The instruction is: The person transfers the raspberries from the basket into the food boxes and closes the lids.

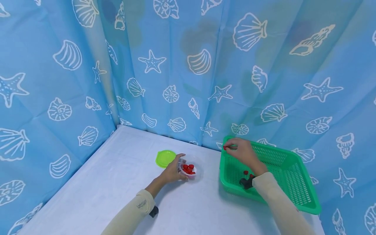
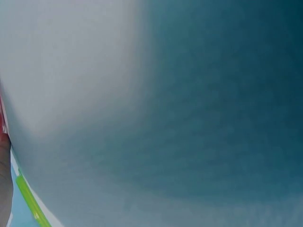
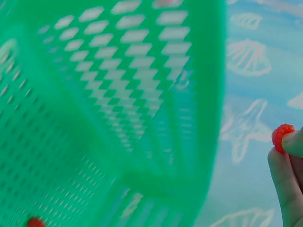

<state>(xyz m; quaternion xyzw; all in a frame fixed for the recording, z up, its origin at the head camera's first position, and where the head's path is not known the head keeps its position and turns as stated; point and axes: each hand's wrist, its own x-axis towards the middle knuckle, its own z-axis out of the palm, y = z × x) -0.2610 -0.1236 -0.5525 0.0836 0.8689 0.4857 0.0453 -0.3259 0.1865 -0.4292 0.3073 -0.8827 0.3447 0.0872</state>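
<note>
Between thumb and fingertips, my right hand [image 1: 242,153] pinches a red raspberry [image 3: 283,137] above the left rim of the green basket [image 1: 296,192]. More red berries [image 1: 245,172] lie on the basket floor, partly hidden by my wrist. My left hand [image 1: 171,171] grips the side of a small clear bowl [image 1: 197,175] on the table, with fingers and thumb curled round it. Several red berries [image 1: 188,168] sit inside the bowl. The left wrist view shows mostly table cloth, with only a finger [image 2: 4,179] at its left edge.
A lime-green lid [image 1: 165,159] lies on the white-covered table [image 1: 117,163], just behind and left of the bowl. Blue curtains [image 1: 182,81] with shell and starfish prints stand along the table's back and left sides. The basket is at the table's right.
</note>
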